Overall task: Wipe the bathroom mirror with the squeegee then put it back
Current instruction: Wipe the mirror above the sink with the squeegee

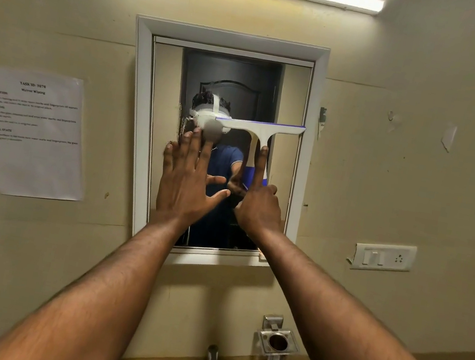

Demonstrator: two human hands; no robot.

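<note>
While the left hand (187, 182) lies flat and released against the white-framed rectangular mirror (155, 134), the right hand (258, 208) has its grip clenched around the white-and-blue plastic squeegee (258, 133).

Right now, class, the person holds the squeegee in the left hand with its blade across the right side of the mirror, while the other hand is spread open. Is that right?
Not quite. The head view shows the right hand holding the squeegee; the left hand is the one spread open. The blade does lie across the right side of the mirror.
</note>
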